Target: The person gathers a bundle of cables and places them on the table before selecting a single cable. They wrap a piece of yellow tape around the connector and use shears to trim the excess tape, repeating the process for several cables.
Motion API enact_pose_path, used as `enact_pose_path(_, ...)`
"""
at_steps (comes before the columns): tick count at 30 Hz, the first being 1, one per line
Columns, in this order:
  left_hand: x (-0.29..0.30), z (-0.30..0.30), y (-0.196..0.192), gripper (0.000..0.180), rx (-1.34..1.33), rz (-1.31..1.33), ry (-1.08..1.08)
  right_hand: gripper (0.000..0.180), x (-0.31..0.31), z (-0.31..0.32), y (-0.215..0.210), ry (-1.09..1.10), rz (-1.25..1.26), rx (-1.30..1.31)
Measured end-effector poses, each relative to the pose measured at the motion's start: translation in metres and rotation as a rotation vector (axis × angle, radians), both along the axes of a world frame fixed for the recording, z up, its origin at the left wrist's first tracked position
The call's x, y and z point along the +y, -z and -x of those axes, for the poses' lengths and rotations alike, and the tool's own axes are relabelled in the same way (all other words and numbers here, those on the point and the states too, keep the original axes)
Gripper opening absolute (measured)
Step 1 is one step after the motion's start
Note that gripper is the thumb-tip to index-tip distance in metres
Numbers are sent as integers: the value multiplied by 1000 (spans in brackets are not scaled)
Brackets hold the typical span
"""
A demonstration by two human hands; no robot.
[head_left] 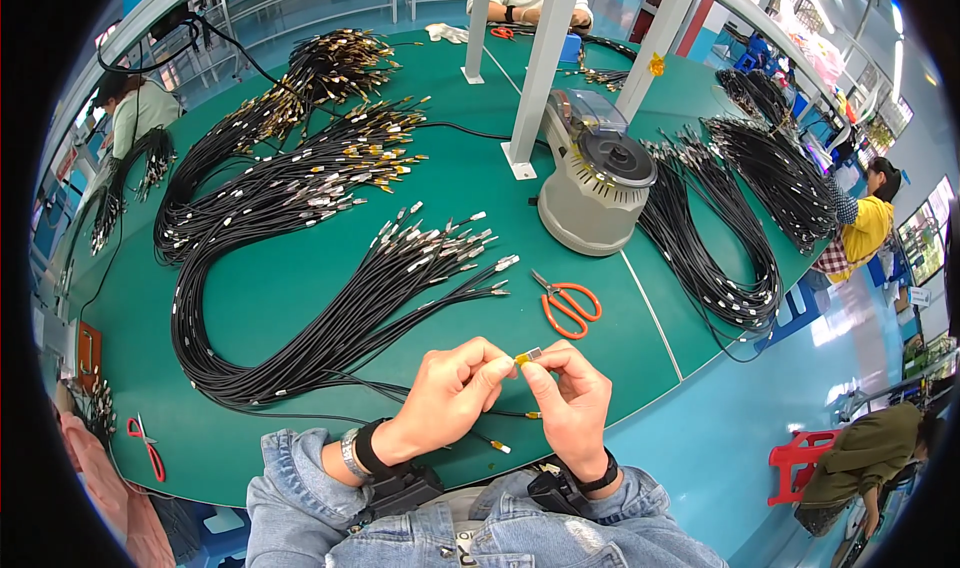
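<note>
- Red snips (146, 446) lie at the table's (300, 298) near left corner, well apart from my hands.
- A big bundle (300, 338) of black cables loops across the left half of the table; its metal ends (450, 248) fan out toward the middle, and the nearest loop runs just beyond my left hand.
- More bundles with gold-tipped ends (360, 138) lie farther back, toward the far left edge.
- My left hand (450, 393) is over the near edge, the fingers curled in and pressed together, with thumb and forefinger pinching the yellow end of a small connector (527, 356).
- That connector sits between both hands, lifted off the table, just above the near edge; its silver tip points right.
- A thin cable (480, 436) with yellow-tipped ends trails on the table under my hands.
- My right hand (575, 398) meets the left one: thumb and forefinger nip the connector's silver end, the other fingers folded under.
- Orange scissors (568, 305) lie closed just beyond my right hand, near the seam in the tabletop.
- A grey round machine (595, 193) stands behind the scissors, beside a white post (540, 68).
- Another black cable bundle (720, 258) curves along the right edge.
- People sit at the far and right edges, apart from my hands.
</note>
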State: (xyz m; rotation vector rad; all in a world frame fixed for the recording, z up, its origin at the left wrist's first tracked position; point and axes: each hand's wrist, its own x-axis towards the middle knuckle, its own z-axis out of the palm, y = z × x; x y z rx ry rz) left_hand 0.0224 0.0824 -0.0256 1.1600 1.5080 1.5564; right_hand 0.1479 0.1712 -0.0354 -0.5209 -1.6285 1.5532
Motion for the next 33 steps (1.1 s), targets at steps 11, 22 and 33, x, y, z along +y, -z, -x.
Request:
enact_pose_path(11,0,20,-12,31,-432,200,382,8,9,3,4,-114,-76,80)
enact_pose_path(22,2,29,-1,34,-665,245,540,12,20,2,5,-299,-13,52)
enact_pose_path(33,5,17,1,35,-503,197,365,14,10,8,6,-157,4,17)
